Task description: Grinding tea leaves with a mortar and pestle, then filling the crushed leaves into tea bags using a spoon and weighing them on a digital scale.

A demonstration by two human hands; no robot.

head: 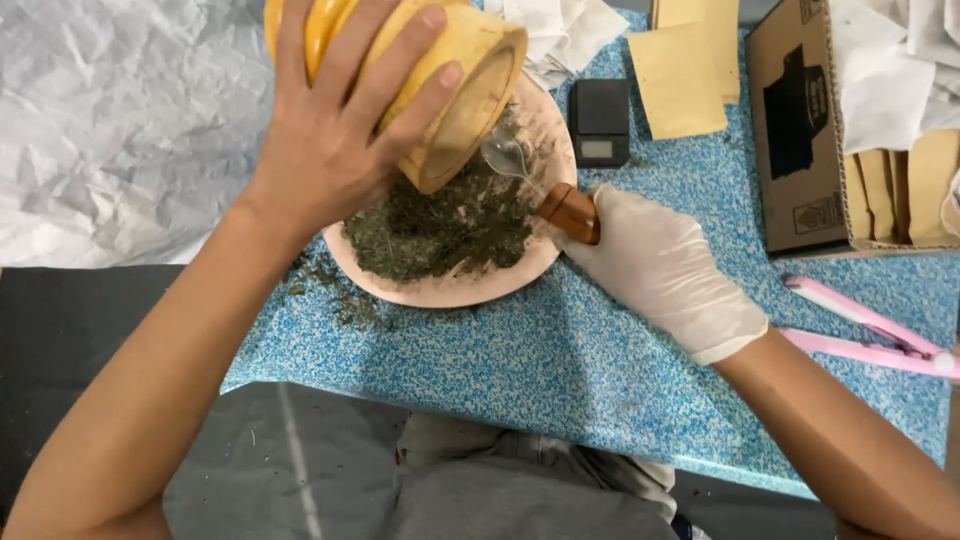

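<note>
**Yellow jar tipped over a plate of dried leaves**

The left hand (335, 130) wraps the yellow jar (440, 75) around its side, mouth tilted down over the pink plate (450, 290); it looks rigid and smooth, so a full-palm grasp suits. The gloved right hand (655, 265) pinches a wooden-handled spoon (540, 185) just below the jar's rim, above the light, crumbly leaves (440, 230); both forearms angle inward.

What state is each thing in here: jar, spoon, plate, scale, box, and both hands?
Yellow jar: tipped mouth-down over the plate, gripped by the bare left hand.
Spoon: held by the gloved right hand, bowl at the jar mouth.
Pink plate: heaped with dried green herb.
Black scale: bare, nothing on it.
Cardboard box: open, holding tan envelopes.
</note>
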